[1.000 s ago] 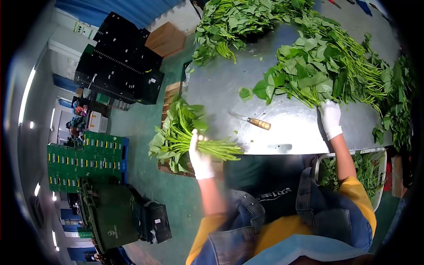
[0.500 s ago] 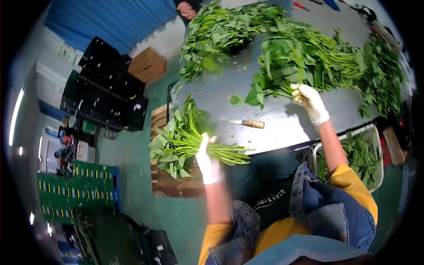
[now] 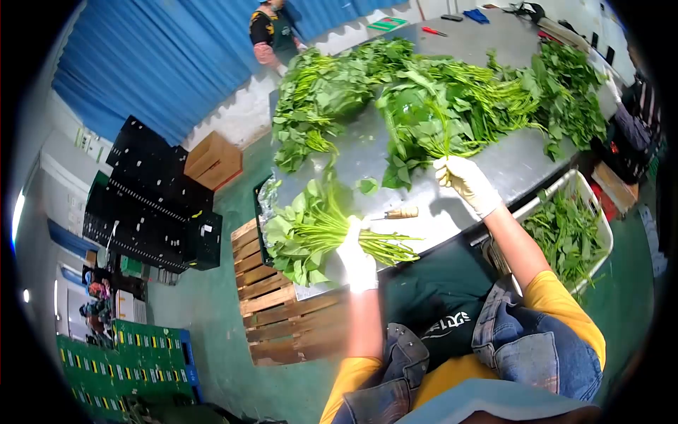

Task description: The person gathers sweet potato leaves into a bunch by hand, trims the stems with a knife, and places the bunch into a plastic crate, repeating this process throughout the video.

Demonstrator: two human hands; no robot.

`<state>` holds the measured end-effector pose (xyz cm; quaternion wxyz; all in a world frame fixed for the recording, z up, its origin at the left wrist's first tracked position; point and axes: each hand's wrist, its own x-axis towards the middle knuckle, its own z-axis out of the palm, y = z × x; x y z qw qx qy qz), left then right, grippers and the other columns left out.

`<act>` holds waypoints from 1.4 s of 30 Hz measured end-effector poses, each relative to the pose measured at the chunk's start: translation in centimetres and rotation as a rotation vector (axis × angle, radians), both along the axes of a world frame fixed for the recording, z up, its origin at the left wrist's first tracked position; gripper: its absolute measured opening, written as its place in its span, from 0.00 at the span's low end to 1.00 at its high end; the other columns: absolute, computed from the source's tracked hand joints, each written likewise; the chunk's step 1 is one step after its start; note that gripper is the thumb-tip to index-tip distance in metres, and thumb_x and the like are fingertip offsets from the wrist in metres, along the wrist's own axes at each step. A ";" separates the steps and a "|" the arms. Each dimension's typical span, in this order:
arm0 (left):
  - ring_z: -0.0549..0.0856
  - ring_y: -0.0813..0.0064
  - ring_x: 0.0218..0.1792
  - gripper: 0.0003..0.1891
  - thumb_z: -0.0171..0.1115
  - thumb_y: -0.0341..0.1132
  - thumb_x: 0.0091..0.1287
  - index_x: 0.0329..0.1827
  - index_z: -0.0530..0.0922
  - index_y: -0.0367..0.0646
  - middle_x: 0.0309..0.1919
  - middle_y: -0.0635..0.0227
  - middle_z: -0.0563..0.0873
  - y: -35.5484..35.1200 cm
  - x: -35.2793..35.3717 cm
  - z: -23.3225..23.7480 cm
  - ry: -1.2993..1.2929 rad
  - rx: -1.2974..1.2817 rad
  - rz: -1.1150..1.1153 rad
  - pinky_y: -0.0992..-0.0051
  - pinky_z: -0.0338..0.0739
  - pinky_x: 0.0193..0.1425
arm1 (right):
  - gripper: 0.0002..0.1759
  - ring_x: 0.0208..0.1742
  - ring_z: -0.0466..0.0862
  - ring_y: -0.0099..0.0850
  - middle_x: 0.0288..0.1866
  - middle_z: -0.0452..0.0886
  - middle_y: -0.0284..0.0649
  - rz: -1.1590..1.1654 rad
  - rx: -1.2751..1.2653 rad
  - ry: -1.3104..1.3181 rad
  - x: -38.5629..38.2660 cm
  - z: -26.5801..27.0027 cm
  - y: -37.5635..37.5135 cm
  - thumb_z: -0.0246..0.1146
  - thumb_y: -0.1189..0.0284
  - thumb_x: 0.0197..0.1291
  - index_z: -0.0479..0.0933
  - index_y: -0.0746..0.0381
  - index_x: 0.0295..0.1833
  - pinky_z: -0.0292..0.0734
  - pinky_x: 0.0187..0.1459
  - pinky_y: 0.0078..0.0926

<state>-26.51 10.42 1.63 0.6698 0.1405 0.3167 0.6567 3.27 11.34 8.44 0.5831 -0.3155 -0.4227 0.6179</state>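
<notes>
My left hand, in a white glove, is wrapped round the stems of a bunch of leafy greens at the table's near left edge; the leaves point left and the cut stems right. My right hand, also gloved, pinches the stem ends of some greens at the near side of a large heap. Between my hands a knife with a wooden handle lies on the metal table, its blade partly hidden behind my left hand. A loose leaf lies above the knife.
More greens are heaped at the table's far left, others at its right. A white basket of greens stands at the right, a wooden pallet at the left. Another person stands beyond the table. Black crates are stacked left.
The view has shifted, bringing the other person into sight. My left hand has carried its bunch closer to the knife. My right hand still grips stems at the heap.
</notes>
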 end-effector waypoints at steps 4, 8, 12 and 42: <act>0.82 0.70 0.36 0.13 0.62 0.28 0.63 0.50 0.74 0.37 0.39 0.61 0.81 -2.3 0.3 3.5 0.086 -0.063 0.028 0.72 0.80 0.42 | 0.18 0.42 0.78 0.26 0.46 0.79 0.38 -0.354 0.234 0.504 6.5 -3.6 -4.9 0.59 0.65 0.64 0.73 0.65 0.54 0.75 0.42 0.22; 0.81 0.71 0.37 0.15 0.62 0.35 0.64 0.51 0.74 0.37 0.38 0.58 0.83 -3.5 0.4 4.2 0.181 -0.091 0.062 0.71 0.78 0.44 | 0.38 0.59 0.74 0.29 0.63 0.70 0.41 -0.344 0.335 0.688 11.0 -1.9 -9.1 0.64 0.58 0.56 0.60 0.60 0.69 0.76 0.51 0.24; 0.81 0.70 0.36 0.15 0.61 0.34 0.65 0.51 0.74 0.37 0.37 0.58 0.83 -3.6 1.0 4.6 0.177 -0.091 0.123 0.69 0.77 0.40 | 0.29 0.52 0.78 0.28 0.56 0.77 0.40 -0.388 -0.155 -0.272 10.2 -1.5 -5.3 0.64 0.64 0.59 0.68 0.63 0.64 0.74 0.50 0.24; 0.82 0.72 0.32 0.10 0.60 0.21 0.61 0.45 0.75 0.35 0.35 0.63 0.80 -1.1 6.2 5.5 0.219 -0.088 0.258 0.75 0.79 0.35 | 0.13 0.25 0.72 0.15 0.26 0.78 0.29 0.027 -0.079 -0.210 -0.7 -2.2 3.4 0.53 0.69 0.66 0.80 0.67 0.43 0.66 0.29 0.12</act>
